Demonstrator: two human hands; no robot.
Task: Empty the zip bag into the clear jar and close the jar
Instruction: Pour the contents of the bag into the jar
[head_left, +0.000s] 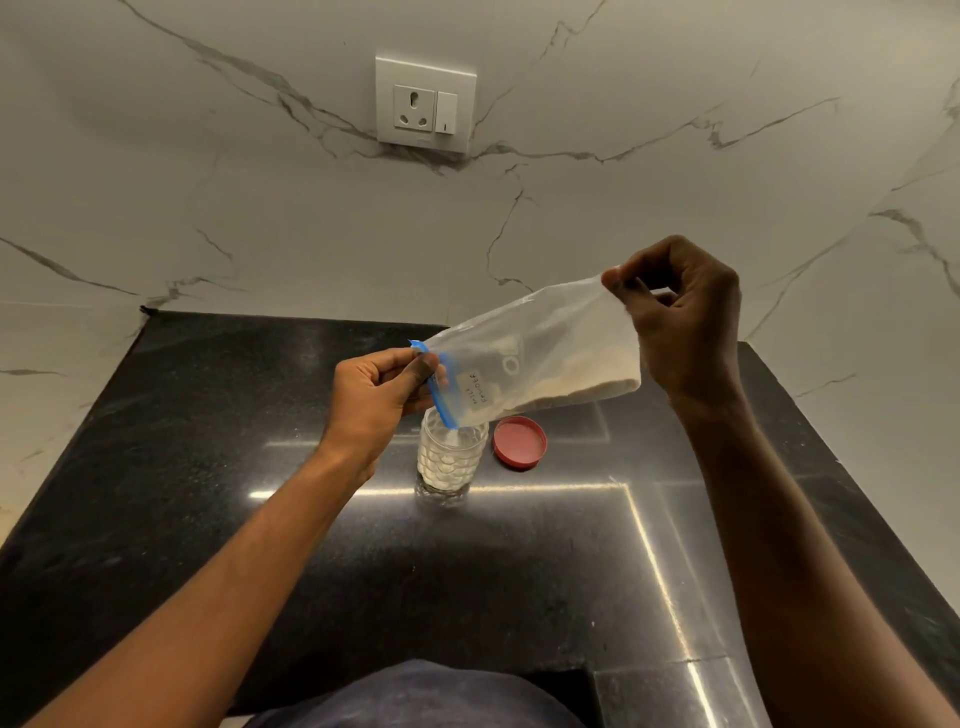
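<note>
A clear zip bag (540, 358) with a blue zip strip and a small handwritten label hangs tilted over the clear jar (451, 460), its open mouth pointing down into the jar's opening. Pale powder lies along the bag's lower edge and a thin stream falls into the jar, which is partly filled. My left hand (376, 397) pinches the blue zip end just above the jar. My right hand (675, 322) holds the bag's bottom corner raised higher, to the right. The red lid (519, 442) lies flat on the counter right of the jar.
The jar stands on a black polished stone counter (208, 467) bounded by marble walls at the back and both sides. A white wall socket (426, 104) sits high on the back wall. My dark-clothed body shows at the bottom edge.
</note>
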